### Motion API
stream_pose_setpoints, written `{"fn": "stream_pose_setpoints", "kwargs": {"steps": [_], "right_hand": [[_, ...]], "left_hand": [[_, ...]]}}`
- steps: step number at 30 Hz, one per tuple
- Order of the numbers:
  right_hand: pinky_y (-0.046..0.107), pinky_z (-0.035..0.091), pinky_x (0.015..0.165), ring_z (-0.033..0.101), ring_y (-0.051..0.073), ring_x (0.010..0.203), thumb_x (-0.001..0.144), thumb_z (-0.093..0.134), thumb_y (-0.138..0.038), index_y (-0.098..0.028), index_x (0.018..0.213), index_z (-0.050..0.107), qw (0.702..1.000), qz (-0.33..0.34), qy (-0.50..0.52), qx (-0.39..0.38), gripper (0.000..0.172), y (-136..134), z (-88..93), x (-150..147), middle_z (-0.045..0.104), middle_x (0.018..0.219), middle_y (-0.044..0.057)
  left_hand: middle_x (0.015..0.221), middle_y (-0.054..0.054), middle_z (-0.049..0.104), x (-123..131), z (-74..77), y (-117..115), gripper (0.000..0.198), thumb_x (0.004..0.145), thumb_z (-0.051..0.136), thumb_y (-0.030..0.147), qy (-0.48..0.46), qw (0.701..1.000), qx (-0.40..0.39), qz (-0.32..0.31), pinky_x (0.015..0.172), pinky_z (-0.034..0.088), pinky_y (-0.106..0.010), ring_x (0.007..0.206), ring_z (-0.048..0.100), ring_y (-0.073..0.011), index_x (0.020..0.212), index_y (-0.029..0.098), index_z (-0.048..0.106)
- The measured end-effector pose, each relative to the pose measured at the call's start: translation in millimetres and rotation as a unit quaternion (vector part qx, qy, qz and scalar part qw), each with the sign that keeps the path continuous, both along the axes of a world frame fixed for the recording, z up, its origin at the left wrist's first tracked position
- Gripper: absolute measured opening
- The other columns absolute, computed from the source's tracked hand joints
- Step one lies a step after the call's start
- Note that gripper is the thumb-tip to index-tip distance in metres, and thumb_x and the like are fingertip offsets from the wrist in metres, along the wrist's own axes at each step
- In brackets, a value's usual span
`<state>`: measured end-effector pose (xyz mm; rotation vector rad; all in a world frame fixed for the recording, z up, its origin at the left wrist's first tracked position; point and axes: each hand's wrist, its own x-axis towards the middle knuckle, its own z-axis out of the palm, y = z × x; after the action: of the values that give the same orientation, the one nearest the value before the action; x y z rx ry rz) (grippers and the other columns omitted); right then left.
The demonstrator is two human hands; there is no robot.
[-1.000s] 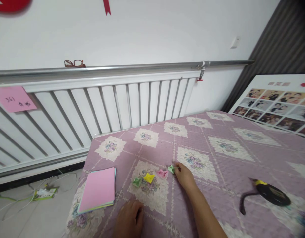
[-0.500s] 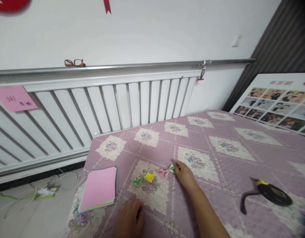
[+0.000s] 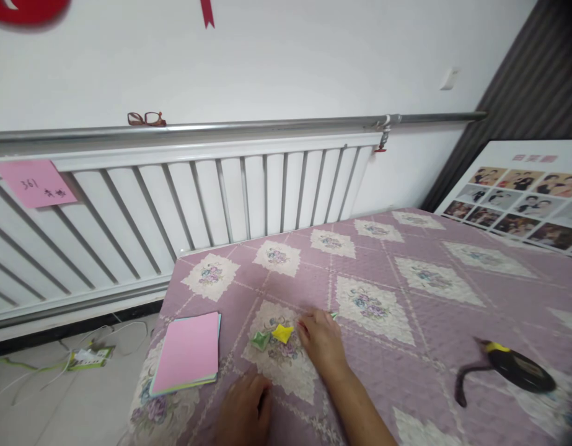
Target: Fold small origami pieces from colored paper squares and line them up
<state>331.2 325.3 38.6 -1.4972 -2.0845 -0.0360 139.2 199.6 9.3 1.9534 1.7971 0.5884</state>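
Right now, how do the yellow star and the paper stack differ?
The star is yellow; the stack is pink on top. The star is small and folded; the stack is larger and flat. The star is nearer the right hand than the stack. Both rest on the bedcover.

Your head camera | looks forward and down from above the flowered cloth (image 3: 374, 359) | near: your left hand (image 3: 245, 404), right hand (image 3: 321, 341) | farther, facing you: radiator (image 3: 230, 198), wall (image 3: 290, 62)

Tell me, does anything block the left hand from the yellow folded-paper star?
Nothing visible does: only the purple floral bedspread lies between the left hand and the yellow star. The green folded-paper star sits beside the yellow one.
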Motion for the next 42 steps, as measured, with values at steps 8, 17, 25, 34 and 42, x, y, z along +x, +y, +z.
{"fn": "stream_pose_setpoints", "kwargs": {"steps": [8, 17, 25, 34, 42], "right_hand": [[0.046, 0.038, 0.088, 0.041, 0.03, 0.121, 0.085, 0.054, -0.023, -0.024, 0.082, 0.064, 0.998, -0.043, -0.045, -0.008, 0.01, 0, -4.5, -6, 0.055, 0.128, 0.008], [0.044, 0.04, 0.087, 0.044, 0.029, 0.118, 0.085, 0.053, -0.022, -0.025, 0.08, 0.065, 0.999, -0.03, -0.03, 0.009, 0.013, -1, -10.3, -7, 0.058, 0.124, 0.007], [0.044, 0.039, 0.088, 0.044, 0.028, 0.119, 0.086, 0.054, -0.023, -0.025, 0.083, 0.065, 0.999, -0.042, -0.027, 0.021, 0.012, -2, -15.1, -6, 0.058, 0.123, 0.008], [0.045, 0.038, 0.088, 0.044, 0.029, 0.12, 0.086, 0.055, -0.024, -0.024, 0.079, 0.065, 0.999, -0.044, -0.026, 0.004, 0.013, -1, -14.1, -8, 0.057, 0.125, 0.007], [0.044, 0.039, 0.088, 0.043, 0.029, 0.121, 0.086, 0.054, -0.025, -0.024, 0.08, 0.066, 0.998, -0.049, -0.025, -0.019, 0.014, -2, -13.6, -8, 0.058, 0.125, 0.007]], "left_hand": [[0.093, -0.004, 0.065, 1, 1.2, 0, 0.02, 0.085, 0.044, 0.015, 0.002, 1.0, 0.002, 0.007, 0.081, 0.04, -0.03, 0.09, 0.058, -0.0199, 0.091, 0.022, 0.062], [0.094, -0.004, 0.065, 2, 4.9, 0, 0.022, 0.085, 0.043, 0.015, -0.013, 1.0, -0.002, 0.009, 0.082, 0.04, -0.031, 0.092, 0.058, -0.0199, 0.093, 0.022, 0.062], [0.093, -0.004, 0.065, 1, 3.9, 0, 0.021, 0.086, 0.043, 0.015, -0.004, 1.0, 0.001, 0.007, 0.081, 0.041, -0.03, 0.091, 0.058, -0.0202, 0.091, 0.023, 0.062], [0.092, -0.004, 0.065, 1, 5.2, 0, 0.021, 0.086, 0.043, 0.016, -0.005, 1.0, 0.008, 0.006, 0.08, 0.04, -0.03, 0.09, 0.058, -0.0201, 0.091, 0.022, 0.062], [0.092, -0.004, 0.065, 2, 3.0, 1, 0.02, 0.087, 0.043, 0.015, -0.013, 1.0, 0.009, 0.008, 0.08, 0.041, -0.031, 0.09, 0.058, -0.0205, 0.09, 0.022, 0.061]]}}
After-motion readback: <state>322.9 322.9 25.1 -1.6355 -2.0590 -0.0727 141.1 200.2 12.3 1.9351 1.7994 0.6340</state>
